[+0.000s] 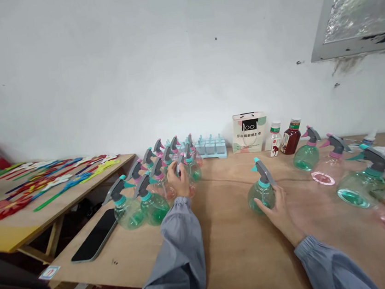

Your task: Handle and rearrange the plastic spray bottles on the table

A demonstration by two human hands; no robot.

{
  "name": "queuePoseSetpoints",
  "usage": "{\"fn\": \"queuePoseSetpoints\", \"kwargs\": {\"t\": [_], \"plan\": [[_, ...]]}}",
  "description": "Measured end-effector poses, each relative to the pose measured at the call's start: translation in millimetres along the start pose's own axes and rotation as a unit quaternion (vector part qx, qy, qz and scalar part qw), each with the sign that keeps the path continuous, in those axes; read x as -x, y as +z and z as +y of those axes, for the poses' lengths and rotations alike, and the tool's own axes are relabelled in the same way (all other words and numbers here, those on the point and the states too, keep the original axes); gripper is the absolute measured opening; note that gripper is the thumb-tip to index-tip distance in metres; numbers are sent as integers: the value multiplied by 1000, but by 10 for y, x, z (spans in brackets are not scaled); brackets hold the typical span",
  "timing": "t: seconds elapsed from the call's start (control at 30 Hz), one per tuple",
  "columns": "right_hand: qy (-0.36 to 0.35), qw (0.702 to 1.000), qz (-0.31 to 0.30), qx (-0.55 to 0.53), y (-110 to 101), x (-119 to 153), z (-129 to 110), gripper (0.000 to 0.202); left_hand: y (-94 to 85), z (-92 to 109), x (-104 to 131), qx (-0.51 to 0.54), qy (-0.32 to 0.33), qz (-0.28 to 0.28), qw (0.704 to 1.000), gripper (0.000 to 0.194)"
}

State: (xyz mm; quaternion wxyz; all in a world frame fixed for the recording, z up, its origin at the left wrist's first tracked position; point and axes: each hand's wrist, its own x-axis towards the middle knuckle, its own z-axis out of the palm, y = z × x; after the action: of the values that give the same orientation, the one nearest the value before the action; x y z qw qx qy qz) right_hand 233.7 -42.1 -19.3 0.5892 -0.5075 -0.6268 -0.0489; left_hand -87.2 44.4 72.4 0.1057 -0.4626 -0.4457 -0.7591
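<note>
My left hand (179,179) is closed round the grey head of a pink spray bottle (192,191), at the right side of a cluster of green and pink spray bottles. Its fingers hide most of that bottle. Beside it in the cluster stands a green spray bottle (154,208). Farther right, my right hand (276,203) holds another green spray bottle (259,193) by its round body, thumb in front and fingers at the right side. This bottle is upright, with a turquoise nozzle pointing left.
A black phone (96,236) lies at the table's left edge. Behind are a blue mould tray (214,149), a paper bag (248,133) and a red-brown bottle (291,138). More spray bottles (363,180) stand at right. Colourful flower crafts (54,183) cover another table.
</note>
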Motion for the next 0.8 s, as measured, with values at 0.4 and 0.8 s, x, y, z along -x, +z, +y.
{"fn": "queuePoseSetpoints", "kwargs": {"t": [0.4,0.8], "plan": [[-1,981,-161,-112,137,280,-256,74,-33,921,962,170,6,-352,920,89],[-52,998,7,-45,-795,168,-185,74,-85,930,787,230,-166,-378,881,61]]}}
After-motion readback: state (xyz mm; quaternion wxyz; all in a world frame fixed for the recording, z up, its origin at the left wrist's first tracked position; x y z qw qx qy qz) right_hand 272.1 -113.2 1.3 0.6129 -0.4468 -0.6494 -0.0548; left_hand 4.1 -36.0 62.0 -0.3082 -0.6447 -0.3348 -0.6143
